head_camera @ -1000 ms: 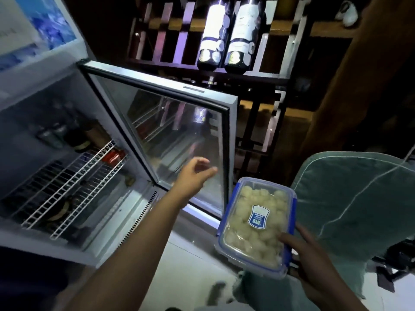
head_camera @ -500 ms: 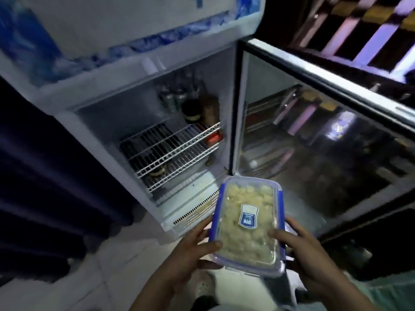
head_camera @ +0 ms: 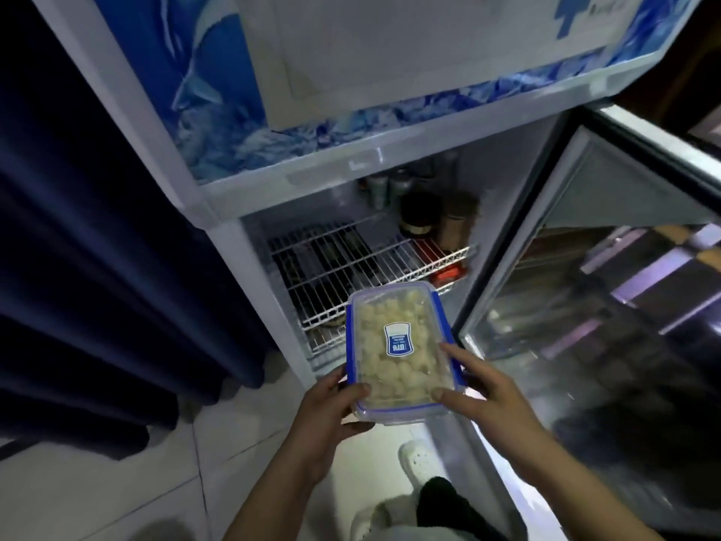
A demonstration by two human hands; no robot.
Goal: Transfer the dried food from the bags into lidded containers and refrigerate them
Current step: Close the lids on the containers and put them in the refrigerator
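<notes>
Dim light fills the corner where a white fridge (head_camera: 218, 212) stands with its glass door (head_camera: 585, 290) swung open to the right; a dark blue curtain (head_camera: 78, 267) hangs on the left over pale floor tiles (head_camera: 97, 482). Reflections crowd the door glass, so what lies behind it is hard to make out. Far inside, on the wire shelf (head_camera: 351, 259), jars (head_camera: 417, 214) and cans (head_camera: 386, 187) stand blurred in shadow, and whatever sits below the shelf is too dark to name. Near the shelf's front edge, in the air, is the lidded container (head_camera: 402, 351): clear plastic, blue clip rim, a blue-and-white label on the lid. Pale, lumpy dried food (head_camera: 374, 333) fills it. Left hand (head_camera: 331, 415) grips its near left corner, thumb on the lid; right hand (head_camera: 491, 396) holds the right side, fingers along the edge.
</notes>
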